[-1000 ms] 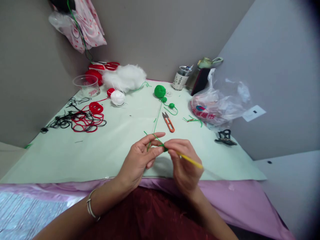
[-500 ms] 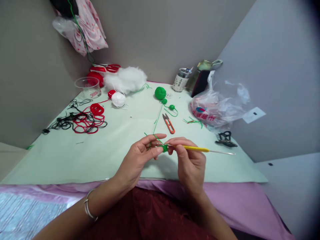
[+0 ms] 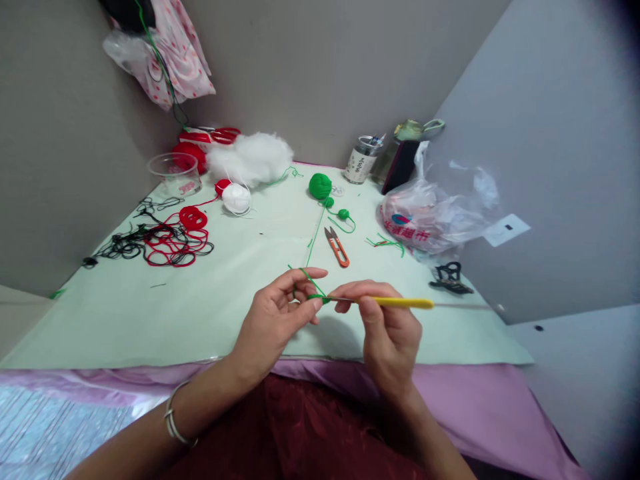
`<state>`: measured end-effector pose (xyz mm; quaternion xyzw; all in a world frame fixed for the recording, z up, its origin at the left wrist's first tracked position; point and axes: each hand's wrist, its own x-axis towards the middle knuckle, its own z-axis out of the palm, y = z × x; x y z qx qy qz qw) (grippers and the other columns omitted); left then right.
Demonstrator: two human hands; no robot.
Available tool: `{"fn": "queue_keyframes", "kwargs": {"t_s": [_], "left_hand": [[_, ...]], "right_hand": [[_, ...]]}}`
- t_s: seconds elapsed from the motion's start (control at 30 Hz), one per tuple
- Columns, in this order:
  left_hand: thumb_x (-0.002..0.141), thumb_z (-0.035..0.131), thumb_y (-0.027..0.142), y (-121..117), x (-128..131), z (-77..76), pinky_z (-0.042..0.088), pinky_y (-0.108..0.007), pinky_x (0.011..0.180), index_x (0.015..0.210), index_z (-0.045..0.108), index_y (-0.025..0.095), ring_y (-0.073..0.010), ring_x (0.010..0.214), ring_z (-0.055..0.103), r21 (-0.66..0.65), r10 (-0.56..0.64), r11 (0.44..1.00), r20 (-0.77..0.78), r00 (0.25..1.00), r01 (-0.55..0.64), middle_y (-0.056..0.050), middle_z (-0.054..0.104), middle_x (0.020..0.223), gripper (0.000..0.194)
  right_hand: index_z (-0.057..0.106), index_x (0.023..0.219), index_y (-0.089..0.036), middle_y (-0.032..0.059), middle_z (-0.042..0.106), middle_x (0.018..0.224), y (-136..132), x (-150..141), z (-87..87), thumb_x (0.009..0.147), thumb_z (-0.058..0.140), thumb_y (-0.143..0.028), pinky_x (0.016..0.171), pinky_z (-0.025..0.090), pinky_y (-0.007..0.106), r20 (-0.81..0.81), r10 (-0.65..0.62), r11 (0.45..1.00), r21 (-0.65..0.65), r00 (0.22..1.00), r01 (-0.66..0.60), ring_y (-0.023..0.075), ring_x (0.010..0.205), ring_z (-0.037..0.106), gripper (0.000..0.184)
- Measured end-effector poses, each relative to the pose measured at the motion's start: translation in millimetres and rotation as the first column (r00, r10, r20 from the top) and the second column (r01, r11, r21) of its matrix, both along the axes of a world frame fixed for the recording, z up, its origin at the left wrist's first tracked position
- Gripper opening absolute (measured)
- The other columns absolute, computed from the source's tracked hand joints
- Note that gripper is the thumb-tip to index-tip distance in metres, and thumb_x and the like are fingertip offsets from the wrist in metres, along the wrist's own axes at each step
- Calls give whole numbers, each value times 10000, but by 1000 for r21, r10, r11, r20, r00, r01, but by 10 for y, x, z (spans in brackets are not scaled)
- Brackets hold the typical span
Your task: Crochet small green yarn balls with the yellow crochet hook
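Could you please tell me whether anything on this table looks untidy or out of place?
Yes: the black yarn and red yarn on the left of the table lie in a loose, overlapping tangle, unlike the neatly wound green ball. Short thread scraps lie near the plastic bag. I see nothing spilled or damaged.

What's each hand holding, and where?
Right hand: crochet hook, by the front of its yellow handle. Left hand: small green yarn piece, at the thumb tip; exact spot unclear.
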<state>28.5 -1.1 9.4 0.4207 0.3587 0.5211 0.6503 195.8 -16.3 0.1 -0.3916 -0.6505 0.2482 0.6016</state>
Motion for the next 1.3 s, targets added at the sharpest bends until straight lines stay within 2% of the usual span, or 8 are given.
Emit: {"fn": "queue_keyframes", "kwargs": {"t_s": [0.1, 0.17, 0.3, 0.43, 0.67, 0.83, 1.0, 1.3], "left_hand": [[783, 905, 220, -9, 40, 7, 518, -165, 528, 1212, 772, 216, -59, 595, 553, -48, 34, 998, 50, 998, -32, 38, 628, 844, 448], [776, 920, 260, 5, 42, 19, 433, -149, 424, 1278, 740, 196, -30, 482, 435, -153, -42, 986, 164, 986, 68, 61, 591, 760, 538], [794, 905, 227, 63, -25, 54, 303, -103, 387, 1228, 763, 114, -7, 442, 220, -299, -141, 922, 333, 932, 246, 125, 382, 557, 470], [795, 898, 204, 70, -50, 76, 316, -114, 380, 1217, 784, 161, 5, 443, 242, -237, -128, 949, 306, 943, 206, 82, 525, 669, 440], [747, 943, 275, 9, 69, 30, 435, -154, 421, 1275, 759, 191, -69, 604, 523, -154, -26, 987, 174, 984, 53, 5, 662, 885, 565], [804, 902, 274, 32, 50, 13, 341, -136, 424, 1207, 795, 157, -10, 457, 196, -276, -132, 936, 305, 943, 220, 104, 431, 610, 432], [799, 885, 214, 78, -8, 36, 359, -132, 452, 1112, 829, 169, -7, 489, 235, -252, -80, 953, 336, 938, 171, 74, 478, 709, 320], [849, 844, 268, 6, 11, 14, 519, -197, 591, 1172, 817, 214, -112, 741, 578, -78, -120, 989, 102, 987, 129, -29, 656, 938, 328]], "right_hand": [[736, 1176, -240, 63, 776, 1004, -35, -28, -66, 1012, 596, -95, 782, 598, 324, 295, -139, 959, 279, 945, 54, 189, 904, 727, 261], [749, 1219, -247, 92, 768, 1079, -38, -48, -108, 981, 644, -77, 786, 605, 337, 364, -235, 914, 397, 901, 77, 212, 969, 728, 311], [777, 1141, -275, 54, 758, 989, 0, -52, -92, 1018, 595, -102, 746, 586, 338, 128, -152, 969, 215, 980, 122, 189, 871, 707, 280], [781, 1019, -264, 17, 735, 897, 58, -49, -2, 1056, 564, -189, 657, 545, 304, -204, 15, 1000, -13, 979, -18, 141, 710, 639, 233], [782, 1074, -279, 15, 764, 928, 30, -96, -40, 1029, 606, -136, 720, 589, 299, 62, -103, 993, 72, 993, 98, 155, 814, 702, 232], [787, 1182, -306, 71, 776, 1068, -3, -59, -114, 978, 667, -104, 779, 612, 370, 278, -251, 931, 330, 927, 153, 219, 954, 727, 311], [785, 999, -247, 30, 723, 840, 64, -32, -30, 1045, 594, -224, 656, 549, 328, -170, -53, 999, -12, 984, 52, 164, 705, 649, 197], [786, 962, -221, 31, 756, 864, 91, -13, -58, 1034, 639, -330, 687, 567, 293, -316, 40, 976, -192, 948, -106, 146, 721, 674, 197]]}}
